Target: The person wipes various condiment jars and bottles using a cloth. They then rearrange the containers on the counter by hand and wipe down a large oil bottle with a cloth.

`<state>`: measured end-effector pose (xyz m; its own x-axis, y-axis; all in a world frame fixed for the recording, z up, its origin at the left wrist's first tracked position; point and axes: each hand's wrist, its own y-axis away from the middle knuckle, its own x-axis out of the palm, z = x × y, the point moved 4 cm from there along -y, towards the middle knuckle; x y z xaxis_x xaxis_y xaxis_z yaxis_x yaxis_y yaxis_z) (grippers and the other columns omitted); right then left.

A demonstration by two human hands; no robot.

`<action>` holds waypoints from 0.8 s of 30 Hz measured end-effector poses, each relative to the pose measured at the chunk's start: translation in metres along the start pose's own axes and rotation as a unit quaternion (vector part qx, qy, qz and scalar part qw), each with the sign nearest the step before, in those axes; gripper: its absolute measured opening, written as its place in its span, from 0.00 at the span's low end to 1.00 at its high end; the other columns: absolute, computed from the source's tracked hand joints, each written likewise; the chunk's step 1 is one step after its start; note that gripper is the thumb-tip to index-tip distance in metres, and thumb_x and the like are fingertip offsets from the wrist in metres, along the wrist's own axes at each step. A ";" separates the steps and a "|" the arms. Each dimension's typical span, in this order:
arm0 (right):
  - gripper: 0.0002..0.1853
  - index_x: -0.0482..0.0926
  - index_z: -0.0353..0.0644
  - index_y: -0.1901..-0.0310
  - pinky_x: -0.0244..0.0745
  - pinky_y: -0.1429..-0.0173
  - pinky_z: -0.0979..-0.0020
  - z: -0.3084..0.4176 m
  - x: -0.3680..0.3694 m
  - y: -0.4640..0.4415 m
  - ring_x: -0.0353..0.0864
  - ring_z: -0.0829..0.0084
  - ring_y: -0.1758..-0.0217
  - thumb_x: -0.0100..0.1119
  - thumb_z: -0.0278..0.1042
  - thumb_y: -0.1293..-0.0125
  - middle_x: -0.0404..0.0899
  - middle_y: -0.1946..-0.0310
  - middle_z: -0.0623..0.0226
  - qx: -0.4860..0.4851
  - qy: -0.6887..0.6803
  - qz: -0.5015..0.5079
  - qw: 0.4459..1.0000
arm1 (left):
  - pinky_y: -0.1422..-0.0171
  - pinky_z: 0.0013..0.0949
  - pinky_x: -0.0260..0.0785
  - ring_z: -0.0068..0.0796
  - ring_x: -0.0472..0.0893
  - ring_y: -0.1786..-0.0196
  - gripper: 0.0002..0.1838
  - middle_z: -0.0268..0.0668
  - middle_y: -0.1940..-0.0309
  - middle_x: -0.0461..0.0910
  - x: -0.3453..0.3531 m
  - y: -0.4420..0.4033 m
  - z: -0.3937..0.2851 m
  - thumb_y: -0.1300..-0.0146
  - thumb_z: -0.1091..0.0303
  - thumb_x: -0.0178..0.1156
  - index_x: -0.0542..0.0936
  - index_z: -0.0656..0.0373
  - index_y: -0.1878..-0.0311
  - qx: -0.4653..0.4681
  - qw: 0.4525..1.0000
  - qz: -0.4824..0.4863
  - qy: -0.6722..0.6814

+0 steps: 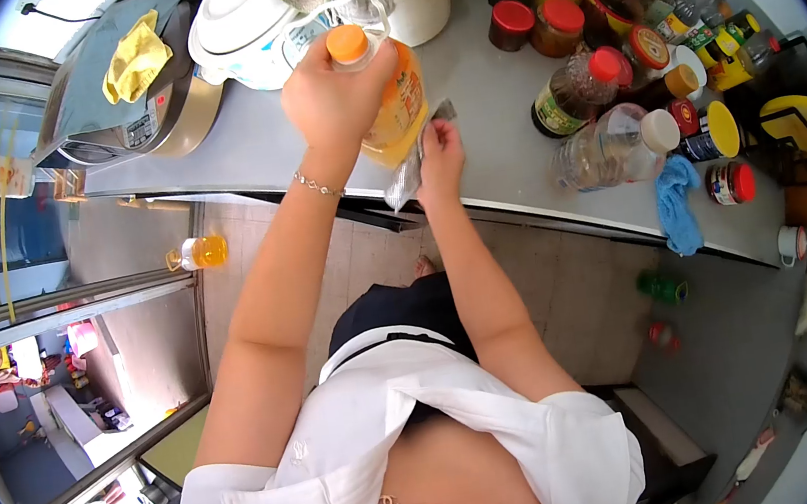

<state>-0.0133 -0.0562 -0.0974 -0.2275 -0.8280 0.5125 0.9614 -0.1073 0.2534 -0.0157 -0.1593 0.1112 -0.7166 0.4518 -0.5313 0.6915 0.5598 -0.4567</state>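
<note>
My left hand (334,94) is closed round the neck and handle of a large plastic bottle (396,112) with an orange cap and yellow-orange contents. The bottle is over the front edge of the grey counter (486,101). My right hand (440,155) pinches a grey striped cloth (407,179), which lies against the lower side of the bottle. Part of the cloth stands up beyond my fingers. Behind my left hand are white lidded pots (238,15).
Jars and bottles crowd the counter's right side, with a clear bottle (602,149) and a blue cloth (679,203) near the front edge. A cooker (174,109) and yellow cloth (136,58) are at left. Another oil bottle (202,252) stands below, left.
</note>
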 end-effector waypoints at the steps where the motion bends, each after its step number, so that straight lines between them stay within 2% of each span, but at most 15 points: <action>1: 0.07 0.71 0.38 0.61 0.65 0.56 0.77 -0.001 -0.003 0.006 0.67 0.80 0.63 0.54 0.32 0.37 0.69 0.69 0.73 0.001 0.021 -0.009 1.000 | 0.66 0.30 0.73 0.28 0.81 0.74 0.22 0.32 0.78 0.81 0.001 0.000 0.003 0.63 0.49 0.68 0.82 0.55 0.68 -0.008 1.000 0.000 0.004; 4: 0.07 0.71 0.38 0.62 0.64 0.55 0.78 -0.010 0.002 0.034 0.66 0.81 0.62 0.53 0.32 0.36 0.70 0.68 0.72 -0.022 0.086 -0.010 0.996 | 0.67 0.30 0.73 0.28 0.81 0.75 0.22 0.32 0.78 0.81 0.002 -0.004 0.001 0.64 0.49 0.68 0.82 0.55 0.68 0.001 1.000 -0.007 0.016; 5: 0.06 0.71 0.39 0.62 0.63 0.55 0.78 -0.015 0.006 0.043 0.66 0.80 0.62 0.53 0.32 0.36 0.70 0.68 0.73 0.015 0.018 0.010 1.000 | 0.67 0.30 0.73 0.27 0.81 0.75 0.22 0.32 0.78 0.81 0.002 -0.003 0.001 0.64 0.49 0.68 0.82 0.55 0.68 0.006 1.000 -0.007 0.017; 7: 0.06 0.72 0.39 0.62 0.64 0.55 0.77 -0.009 -0.003 0.021 0.66 0.80 0.63 0.54 0.31 0.37 0.70 0.68 0.73 -0.021 0.076 -0.031 0.996 | 0.68 0.30 0.73 0.28 0.80 0.76 0.22 0.32 0.79 0.81 0.000 -0.002 0.000 0.64 0.49 0.68 0.82 0.55 0.69 0.019 1.000 -0.011 -0.003; 10: 0.05 0.72 0.37 0.64 0.63 0.57 0.77 0.009 0.002 0.013 0.66 0.79 0.65 0.55 0.28 0.39 0.70 0.70 0.72 -0.037 0.056 -0.018 0.998 | 0.69 0.29 0.72 0.28 0.80 0.77 0.21 0.31 0.79 0.80 0.001 -0.003 0.008 0.63 0.48 0.68 0.82 0.55 0.70 0.020 1.000 -0.023 0.003; 11: 0.06 0.72 0.36 0.64 0.64 0.58 0.76 0.005 0.003 0.027 0.67 0.78 0.65 0.54 0.30 0.38 0.71 0.69 0.70 -0.035 0.097 -0.021 0.994 | 0.69 0.29 0.72 0.28 0.80 0.76 0.21 0.32 0.79 0.81 0.002 -0.007 0.006 0.63 0.48 0.68 0.81 0.55 0.70 0.027 0.999 -0.022 0.013; 13: 0.08 0.72 0.36 0.63 0.65 0.56 0.75 0.000 0.010 0.045 0.68 0.77 0.64 0.54 0.32 0.37 0.72 0.68 0.69 0.000 0.082 -0.002 0.997 | 0.69 0.29 0.72 0.28 0.80 0.76 0.22 0.32 0.79 0.81 0.002 -0.002 0.004 0.63 0.48 0.68 0.81 0.55 0.69 0.032 0.999 -0.012 0.027; 16: 0.09 0.72 0.35 0.63 0.65 0.55 0.75 0.010 0.003 -0.006 0.68 0.77 0.63 0.55 0.33 0.37 0.71 0.68 0.69 -0.028 0.028 -0.047 0.998 | 0.68 0.29 0.72 0.28 0.80 0.76 0.21 0.32 0.79 0.81 0.001 -0.001 0.003 0.62 0.49 0.68 0.81 0.55 0.68 0.018 0.999 0.009 0.034; 19: 0.09 0.71 0.36 0.64 0.65 0.54 0.75 -0.006 -0.006 -0.016 0.68 0.77 0.62 0.55 0.33 0.37 0.70 0.69 0.69 -0.064 0.100 -0.051 0.992 | 0.69 0.29 0.72 0.27 0.80 0.76 0.22 0.32 0.79 0.81 0.000 -0.001 0.007 0.63 0.49 0.69 0.81 0.55 0.68 0.017 0.999 -0.016 0.024; 20: 0.07 0.70 0.38 0.63 0.65 0.55 0.75 -0.017 -0.007 0.004 0.67 0.79 0.61 0.51 0.32 0.35 0.70 0.67 0.71 -0.088 0.136 -0.050 0.985 | 0.69 0.28 0.72 0.26 0.81 0.76 0.22 0.32 0.79 0.81 0.002 -0.004 0.006 0.63 0.49 0.69 0.81 0.55 0.68 0.023 0.999 -0.016 0.023; 21: 0.07 0.68 0.39 0.60 0.64 0.53 0.76 -0.031 -0.004 0.030 0.67 0.79 0.60 0.51 0.31 0.35 0.70 0.65 0.70 -0.038 0.077 -0.048 0.995 | 0.69 0.28 0.72 0.26 0.81 0.76 0.22 0.32 0.79 0.81 0.002 -0.003 0.005 0.63 0.49 0.69 0.82 0.55 0.68 0.025 0.999 -0.014 0.021; 23: 0.09 0.66 0.40 0.55 0.65 0.52 0.76 -0.047 0.002 0.047 0.68 0.79 0.60 0.50 0.29 0.35 0.70 0.62 0.69 0.013 0.055 -0.046 0.997 | 0.69 0.28 0.72 0.25 0.81 0.76 0.22 0.31 0.79 0.81 0.003 -0.004 0.004 0.63 0.50 0.69 0.82 0.55 0.68 0.030 0.999 -0.018 0.027; 24: 0.12 0.64 0.38 0.52 0.65 0.52 0.76 -0.047 0.003 0.044 0.68 0.79 0.60 0.49 0.29 0.34 0.70 0.63 0.69 0.004 0.031 -0.060 0.998 | 0.69 0.28 0.72 0.25 0.81 0.76 0.22 0.31 0.79 0.81 0.003 -0.003 0.005 0.63 0.50 0.69 0.82 0.55 0.68 0.032 0.999 -0.022 0.035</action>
<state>0.0354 -0.0897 -0.1234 -0.3306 -0.8415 0.4274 0.9267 -0.2037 0.3158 -0.0194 -0.1625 0.1074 -0.7490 0.4771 -0.4598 0.6626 0.5360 -0.5232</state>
